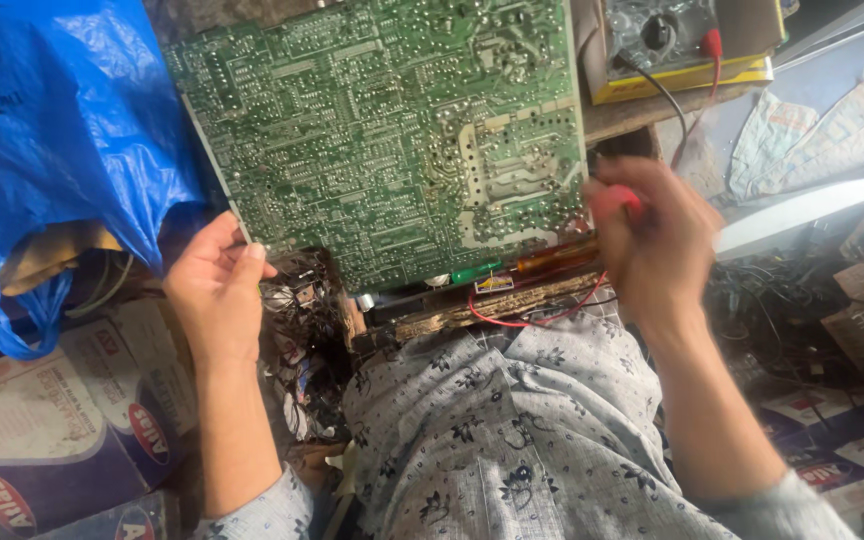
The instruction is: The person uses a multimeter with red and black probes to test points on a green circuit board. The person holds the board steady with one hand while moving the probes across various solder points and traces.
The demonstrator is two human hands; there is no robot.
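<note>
— One circuit board (382, 130) only, green, solder side up, propped over the lap. Long axis?

— Running left to right, tilted a little, left corner lower; near edge resting by the grey flowered cloth (512, 430).

— Hands, counted left to right?

— Two. Left hand (214, 285) pinching the board's lower left edge, thumb and fingers closed on it. Right hand (657, 240) clenched around a red probe (614, 200) at the board's right edge (tip hidden behind the fingers, so exact contact point impossible to tell).

— Wires?

— One red lead (527, 318) looping below the board, one black lead (664, 92) and one red plug (712, 42) going up to a yellow-cased meter (687, 45) at top right.

— Surroundings, same direction?

— Blue plastic bag (52, 150) far left, overlapping the board's left corner. Printed cartons (42, 420) beneath it. Dark tangle of wires (297, 330) just beside the left hand. Orange-handled screwdriver (552, 258) lying along the board's near edge, pointing left. White tube lamp (802, 215) right of the right hand, then scrap and more cartons (852, 460).

— Anything blocking?

— Right hand covering the board's lower right corner.
</note>
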